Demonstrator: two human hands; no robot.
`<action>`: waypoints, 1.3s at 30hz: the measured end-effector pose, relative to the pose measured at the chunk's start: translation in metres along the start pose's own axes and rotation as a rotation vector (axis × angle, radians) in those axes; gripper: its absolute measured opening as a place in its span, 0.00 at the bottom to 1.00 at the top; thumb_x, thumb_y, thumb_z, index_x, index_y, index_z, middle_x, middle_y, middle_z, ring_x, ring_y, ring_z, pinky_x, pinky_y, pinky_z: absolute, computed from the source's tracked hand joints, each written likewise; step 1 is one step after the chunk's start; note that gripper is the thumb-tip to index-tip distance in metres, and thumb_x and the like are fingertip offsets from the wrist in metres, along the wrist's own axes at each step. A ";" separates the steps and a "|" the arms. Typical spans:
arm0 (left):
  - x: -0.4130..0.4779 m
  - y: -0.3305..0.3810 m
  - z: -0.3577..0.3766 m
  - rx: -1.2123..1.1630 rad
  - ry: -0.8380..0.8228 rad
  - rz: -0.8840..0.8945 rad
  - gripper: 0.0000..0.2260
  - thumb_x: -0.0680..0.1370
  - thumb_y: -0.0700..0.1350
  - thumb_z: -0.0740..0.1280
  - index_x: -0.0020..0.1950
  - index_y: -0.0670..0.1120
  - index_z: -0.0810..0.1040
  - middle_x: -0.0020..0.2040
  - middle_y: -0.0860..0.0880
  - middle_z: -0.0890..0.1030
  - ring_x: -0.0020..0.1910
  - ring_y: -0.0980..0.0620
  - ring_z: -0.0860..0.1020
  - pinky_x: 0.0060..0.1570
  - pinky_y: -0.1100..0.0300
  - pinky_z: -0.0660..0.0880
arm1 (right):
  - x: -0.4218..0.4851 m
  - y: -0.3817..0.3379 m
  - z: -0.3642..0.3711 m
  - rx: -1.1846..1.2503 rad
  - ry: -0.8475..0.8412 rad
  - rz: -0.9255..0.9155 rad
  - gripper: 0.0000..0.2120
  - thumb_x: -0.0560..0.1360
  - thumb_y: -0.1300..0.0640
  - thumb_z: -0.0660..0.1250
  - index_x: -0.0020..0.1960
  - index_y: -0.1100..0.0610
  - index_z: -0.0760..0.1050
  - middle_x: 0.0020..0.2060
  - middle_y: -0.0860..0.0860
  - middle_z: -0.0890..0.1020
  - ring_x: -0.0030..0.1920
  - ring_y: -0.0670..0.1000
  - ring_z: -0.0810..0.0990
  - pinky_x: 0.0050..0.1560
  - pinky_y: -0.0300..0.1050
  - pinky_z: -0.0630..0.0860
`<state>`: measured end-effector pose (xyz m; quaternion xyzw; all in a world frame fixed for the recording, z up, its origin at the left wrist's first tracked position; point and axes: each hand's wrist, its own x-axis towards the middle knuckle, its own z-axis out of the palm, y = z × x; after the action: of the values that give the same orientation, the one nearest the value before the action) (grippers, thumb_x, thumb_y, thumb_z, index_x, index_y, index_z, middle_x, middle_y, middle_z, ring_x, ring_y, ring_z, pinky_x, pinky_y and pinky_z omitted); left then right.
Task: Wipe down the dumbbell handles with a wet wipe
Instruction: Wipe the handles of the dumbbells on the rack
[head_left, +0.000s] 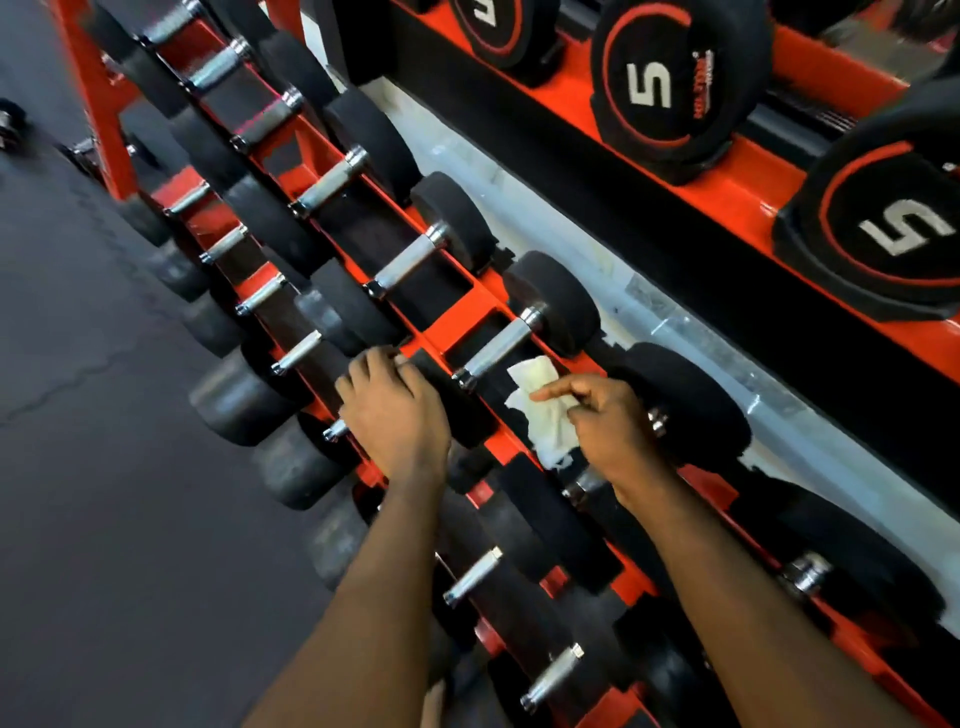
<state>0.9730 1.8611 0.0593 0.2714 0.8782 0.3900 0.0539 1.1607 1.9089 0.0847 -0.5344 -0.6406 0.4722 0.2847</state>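
The left hand (395, 410) is lying palm-down on the black head of a dumbbell in the orange rack (457, 312), fingers (371, 364) spread and curling loosely over its top edge, grasping nothing; it seems to be bracing the person or steadying that weight. Just right of it, the chrome handle (496, 348) of the neighbouring dumbbell is sitting bare, apart from both hands. Further right, the right hand (608, 421) is pinching the wet wipe (545, 410) between thumb and fingers (558, 388), the crumpled white sheet hanging beside and below that handle, over the rack rail, not wrapped round any bar. The wiping step looks to be between handles. The next move calls for bringing the wipe up onto the bare handle, closing the fingers around it and rubbing along its length.
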 end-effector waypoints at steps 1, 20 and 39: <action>0.013 -0.002 0.008 0.026 -0.072 -0.040 0.17 0.82 0.49 0.56 0.58 0.41 0.79 0.60 0.40 0.80 0.60 0.37 0.73 0.57 0.45 0.68 | 0.009 -0.008 0.008 -0.036 0.000 -0.023 0.25 0.67 0.78 0.57 0.47 0.53 0.83 0.49 0.46 0.83 0.49 0.41 0.80 0.51 0.30 0.74; 0.029 -0.003 0.052 -0.203 -0.225 -0.295 0.20 0.78 0.52 0.51 0.45 0.43 0.79 0.48 0.40 0.83 0.49 0.34 0.79 0.60 0.34 0.72 | 0.109 -0.004 0.065 -1.354 -0.648 -0.658 0.28 0.73 0.55 0.61 0.73 0.55 0.66 0.67 0.53 0.73 0.72 0.57 0.65 0.77 0.53 0.48; 0.026 0.001 0.049 -0.231 -0.198 -0.345 0.17 0.78 0.51 0.53 0.48 0.46 0.80 0.49 0.41 0.83 0.51 0.36 0.80 0.64 0.34 0.71 | 0.097 0.011 0.073 -1.060 -0.582 -0.585 0.22 0.72 0.61 0.63 0.65 0.56 0.75 0.62 0.53 0.79 0.67 0.53 0.72 0.77 0.45 0.47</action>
<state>0.9664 1.9065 0.0291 0.1463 0.8516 0.4444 0.2363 1.0760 1.9798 0.0327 -0.2573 -0.9549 0.1220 -0.0840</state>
